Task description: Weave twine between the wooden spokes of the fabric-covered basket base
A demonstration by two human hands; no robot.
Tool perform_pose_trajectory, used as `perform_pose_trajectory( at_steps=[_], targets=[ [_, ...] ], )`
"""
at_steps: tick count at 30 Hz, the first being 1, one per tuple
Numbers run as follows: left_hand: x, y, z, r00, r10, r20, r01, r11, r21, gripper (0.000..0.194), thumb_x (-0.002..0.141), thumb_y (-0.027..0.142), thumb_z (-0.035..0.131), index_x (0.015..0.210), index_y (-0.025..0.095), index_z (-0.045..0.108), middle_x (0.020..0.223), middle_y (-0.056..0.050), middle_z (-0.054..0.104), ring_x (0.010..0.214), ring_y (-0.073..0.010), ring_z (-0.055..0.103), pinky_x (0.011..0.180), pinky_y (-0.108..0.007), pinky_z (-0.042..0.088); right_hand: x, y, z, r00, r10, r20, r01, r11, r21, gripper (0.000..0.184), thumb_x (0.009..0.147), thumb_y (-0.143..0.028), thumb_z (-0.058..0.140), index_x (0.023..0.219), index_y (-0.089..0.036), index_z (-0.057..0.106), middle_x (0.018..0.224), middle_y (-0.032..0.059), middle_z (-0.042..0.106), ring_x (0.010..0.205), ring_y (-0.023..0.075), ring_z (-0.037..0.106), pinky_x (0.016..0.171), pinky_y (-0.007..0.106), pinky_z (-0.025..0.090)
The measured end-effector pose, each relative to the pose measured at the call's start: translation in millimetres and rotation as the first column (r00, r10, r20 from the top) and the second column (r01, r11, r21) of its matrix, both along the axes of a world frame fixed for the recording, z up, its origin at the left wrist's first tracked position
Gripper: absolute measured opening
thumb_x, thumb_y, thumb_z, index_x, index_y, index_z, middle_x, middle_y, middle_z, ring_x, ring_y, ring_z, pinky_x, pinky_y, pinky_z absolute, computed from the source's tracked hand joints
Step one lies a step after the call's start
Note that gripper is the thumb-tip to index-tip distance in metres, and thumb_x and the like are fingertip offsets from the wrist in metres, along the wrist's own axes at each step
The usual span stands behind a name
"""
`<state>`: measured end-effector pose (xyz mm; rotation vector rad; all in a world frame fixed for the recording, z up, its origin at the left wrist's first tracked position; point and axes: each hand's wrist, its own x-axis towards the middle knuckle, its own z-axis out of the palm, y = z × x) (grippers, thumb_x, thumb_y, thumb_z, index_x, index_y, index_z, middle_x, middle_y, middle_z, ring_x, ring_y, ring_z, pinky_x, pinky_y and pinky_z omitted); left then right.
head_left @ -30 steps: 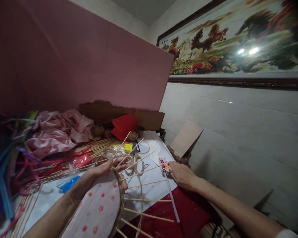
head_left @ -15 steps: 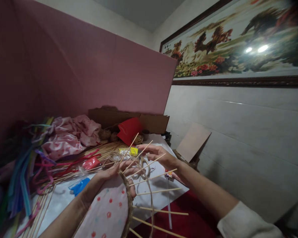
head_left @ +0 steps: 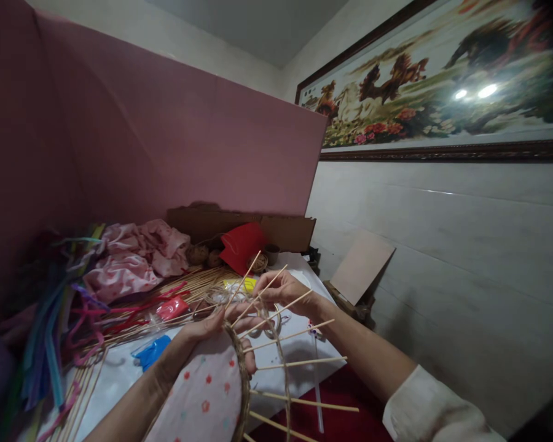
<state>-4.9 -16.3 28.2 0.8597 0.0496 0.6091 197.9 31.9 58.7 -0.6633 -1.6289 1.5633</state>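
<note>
A round piece [head_left: 203,393] covered in pale pink fabric with red and blue dots tilts up at the bottom centre, rimmed with brown twine. Thin wooden sticks [head_left: 304,361] fan out from its rim to the right. My left hand [head_left: 214,324] grips the upper edge, its fingers behind the sticks. A strand of twine [head_left: 284,368] crosses the sticks beyond the rim. My right hand [head_left: 283,290] is closed in a pinch on the twine near the upper sticks; the fingertips are partly hidden behind a stick.
Crumpled pink fabric [head_left: 129,264], coloured pipe cleaners [head_left: 46,344] and loose sticks lie at left. A blue packet [head_left: 151,353] and a red packet [head_left: 171,308] rest nearby. Behind stand a red sheet [head_left: 244,245] and cardboard [head_left: 286,232]. A clear glue stick [head_left: 317,387] lies at right.
My right hand has drawn its fingers together on the twine and come slightly lower and closer to the sticks. The round piece has shifted slightly right and down in view.
</note>
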Motion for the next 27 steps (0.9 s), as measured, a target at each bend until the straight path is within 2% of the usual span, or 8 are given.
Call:
perform_pose_trajectory(
  at_steps=[7, 15, 22, 27],
  targets=[
    [1, 2, -3.8, 1.0, 0.008, 0.006, -0.007, 1.0, -0.017, 0.046, 0.09, 0.037, 0.027, 0.129, 0.021, 0.045, 0.107, -0.016, 0.063, 0.073, -0.0258, 0.066, 0.069, -0.041, 0.047, -10, 4, -3.4, 0.996, -0.036, -0.082, 0.035, 0.999, -0.009, 0.024, 0.059, -0.029, 0.078, 0.065, -0.012, 0.062, 0.058, -0.002, 0.06, 0.05, 0.0075, 0.053, 0.051, 0.02, 0.041],
    [0, 1, -2.5, 1.0, 0.016, 0.006, -0.016, 0.999, -0.036, 0.046, 0.091, 0.034, 0.025, 0.13, 0.021, 0.043, 0.107, -0.014, 0.062, 0.069, -0.0225, 0.064, 0.072, -0.041, 0.046, -15, 1, -7.3, 0.99, -0.06, -0.129, 0.055, 0.998, -0.042, 0.027, 0.061, -0.033, 0.076, 0.065, -0.013, 0.058, 0.05, -0.0054, 0.052, 0.038, 0.0033, 0.04, 0.038, 0.016, 0.029],
    [0, 5, -6.5, 1.0, 0.008, 0.015, -0.008, 1.0, -0.021, 0.047, 0.091, 0.035, 0.022, 0.129, 0.02, 0.045, 0.108, -0.015, 0.062, 0.067, -0.023, 0.065, 0.068, -0.04, 0.047, -23, -3, -9.4, 0.988, -0.087, -0.125, 0.08, 0.995, -0.061, 0.028, 0.06, -0.033, 0.077, 0.062, -0.013, 0.058, 0.049, -0.0061, 0.049, 0.038, 0.0026, 0.039, 0.037, 0.015, 0.027],
    [0, 3, -3.9, 1.0, -0.003, 0.028, 0.003, 1.0, 0.0, 0.047, 0.091, 0.033, 0.02, 0.128, 0.018, 0.046, 0.107, -0.015, 0.062, 0.069, -0.0224, 0.064, 0.069, -0.039, 0.046, -24, -4, -9.6, 0.987, -0.1, -0.127, 0.093, 0.994, -0.059, 0.028, 0.06, -0.034, 0.076, 0.063, -0.013, 0.058, 0.05, -0.006, 0.049, 0.039, 0.0028, 0.038, 0.037, 0.016, 0.027]
  ],
)
